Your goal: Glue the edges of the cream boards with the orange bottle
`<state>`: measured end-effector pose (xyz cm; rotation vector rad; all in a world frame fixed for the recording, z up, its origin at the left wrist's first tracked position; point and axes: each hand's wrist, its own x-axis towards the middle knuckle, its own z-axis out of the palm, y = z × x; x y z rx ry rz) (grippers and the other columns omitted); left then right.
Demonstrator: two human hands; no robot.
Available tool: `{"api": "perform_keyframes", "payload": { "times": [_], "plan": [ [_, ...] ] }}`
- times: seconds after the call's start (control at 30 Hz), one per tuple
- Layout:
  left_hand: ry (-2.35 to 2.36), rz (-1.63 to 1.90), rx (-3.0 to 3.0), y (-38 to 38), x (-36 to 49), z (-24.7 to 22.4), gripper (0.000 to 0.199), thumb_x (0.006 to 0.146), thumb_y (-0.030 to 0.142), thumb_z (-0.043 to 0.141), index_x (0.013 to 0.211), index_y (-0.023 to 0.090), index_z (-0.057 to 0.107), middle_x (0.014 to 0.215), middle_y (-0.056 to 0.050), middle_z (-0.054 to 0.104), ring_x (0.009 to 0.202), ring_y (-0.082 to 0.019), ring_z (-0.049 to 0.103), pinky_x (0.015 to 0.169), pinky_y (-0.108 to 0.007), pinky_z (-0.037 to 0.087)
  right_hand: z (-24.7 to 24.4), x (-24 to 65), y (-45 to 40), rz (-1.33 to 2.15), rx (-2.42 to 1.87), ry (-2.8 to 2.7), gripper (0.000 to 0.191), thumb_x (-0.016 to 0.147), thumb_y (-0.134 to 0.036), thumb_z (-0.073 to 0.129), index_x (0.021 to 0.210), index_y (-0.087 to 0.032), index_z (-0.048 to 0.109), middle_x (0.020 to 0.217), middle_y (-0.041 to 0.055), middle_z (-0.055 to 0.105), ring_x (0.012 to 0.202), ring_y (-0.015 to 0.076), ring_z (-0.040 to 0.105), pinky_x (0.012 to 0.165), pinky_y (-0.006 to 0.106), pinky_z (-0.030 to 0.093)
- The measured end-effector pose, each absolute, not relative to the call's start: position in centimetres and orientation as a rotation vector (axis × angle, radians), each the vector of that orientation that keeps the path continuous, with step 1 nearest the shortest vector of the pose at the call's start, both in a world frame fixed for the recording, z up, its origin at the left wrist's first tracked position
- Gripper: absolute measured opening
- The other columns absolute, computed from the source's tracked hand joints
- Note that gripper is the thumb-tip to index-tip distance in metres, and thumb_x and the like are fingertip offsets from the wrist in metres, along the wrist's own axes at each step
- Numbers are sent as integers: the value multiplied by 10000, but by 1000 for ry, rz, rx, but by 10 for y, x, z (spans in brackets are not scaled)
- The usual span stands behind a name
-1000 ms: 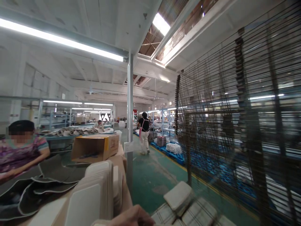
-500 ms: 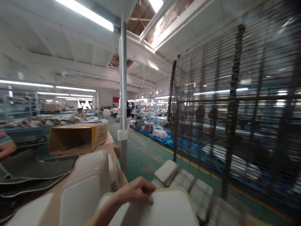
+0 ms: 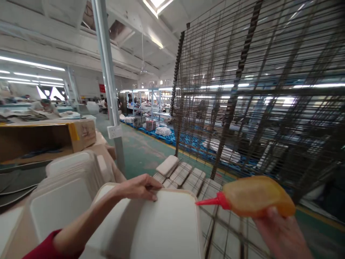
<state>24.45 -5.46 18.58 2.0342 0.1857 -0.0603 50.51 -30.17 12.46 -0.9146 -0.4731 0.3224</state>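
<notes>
My left hand (image 3: 140,187) pinches the far edge of a white rounded panel (image 3: 167,223) with a pale beige rim. Its forearm, in a red sleeve, crosses over another white panel at the left. In my right hand (image 3: 280,226) is an amber squeeze bottle (image 3: 258,196), lying on its side with a red nozzle pointing left. The nozzle's tip meets or nearly meets the panel's upper right edge; I cannot tell if it touches. A row of similar white panels (image 3: 61,201) stands on edge to the left.
An open cardboard box (image 3: 83,133) sits at the left behind the panels. A metal post (image 3: 107,79) carries a socket. At the right stands a tall wire rack (image 3: 229,100), with several pale rounded pads (image 3: 167,165) on its lower grid. Dark sheets (image 3: 18,183) lie at far left.
The view has swung right and down. My right hand, barely visible before at the lower edge, has come up with the amber bottle to the panel's edge. My left hand still grips the panel.
</notes>
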Motion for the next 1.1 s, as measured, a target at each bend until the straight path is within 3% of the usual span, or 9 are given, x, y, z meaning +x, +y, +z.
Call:
{"api": "perform_keyframes", "payload": {
  "times": [0.1, 0.23, 0.4, 0.5, 0.67, 0.83, 1.1],
  "plan": [
    [179, -105, 2046, -59, 250, 187, 319, 699, 356, 662, 895, 106, 685, 702, 19, 529, 655, -117, 409, 560, -188, 284, 125, 513, -307, 320, -903, -463, 531, 480, -265, 860, 966, -302, 652, 964, 5, 661, 773, 179, 625, 692, 247, 549],
    [158, -138, 2021, -63, 255, 186, 294, 698, 337, 669, 881, 108, 670, 710, 23, 520, 665, -120, 420, 587, -189, 307, 123, 520, -311, 376, -911, -551, 344, 557, -296, 827, 857, -274, 662, 927, 25, 649, 792, 180, 602, 720, 248, 535],
    [129, -139, 2040, -65, 259, 187, 234, 702, 329, 680, 777, 111, 641, 667, 38, 462, 644, -97, 392, 561, -175, 288, 126, 522, -310, 376, -904, -534, 341, 493, -315, 859, 768, -288, 661, 742, -18, 630, 705, 170, 601, 673, 236, 539],
    [144, -148, 2003, -66, 261, 188, 258, 699, 335, 686, 824, 112, 654, 695, 31, 502, 665, -105, 421, 581, -170, 318, 125, 525, -308, 378, -905, -504, 399, 417, -305, 880, 750, -273, 664, 710, -16, 628, 656, 165, 596, 662, 235, 539],
    [181, -163, 1959, -65, 263, 187, 313, 684, 344, 700, 898, 116, 677, 764, 12, 578, 718, -135, 483, 624, -177, 363, 111, 536, -310, 369, -939, -503, 426, 520, -300, 840, 903, -283, 655, 824, 8, 654, 722, 164, 615, 690, 218, 523],
    [192, -172, 1959, -63, 264, 185, 330, 700, 339, 682, 933, 105, 684, 777, 3, 602, 720, -143, 506, 629, -180, 382, 103, 543, -312, 386, -963, -547, 394, 525, -315, 821, 885, -277, 666, 879, 47, 656, 790, 204, 624, 740, 257, 520],
    [161, -164, 1963, -60, 266, 182, 363, 719, 396, 668, 940, 110, 698, 816, -9, 647, 752, -160, 540, 637, -185, 412, 117, 531, -309, 344, -1021, -524, 355, 406, -292, 834, 731, -282, 691, 669, 8, 620, 622, 190, 610, 649, 257, 546]
  ]
}}
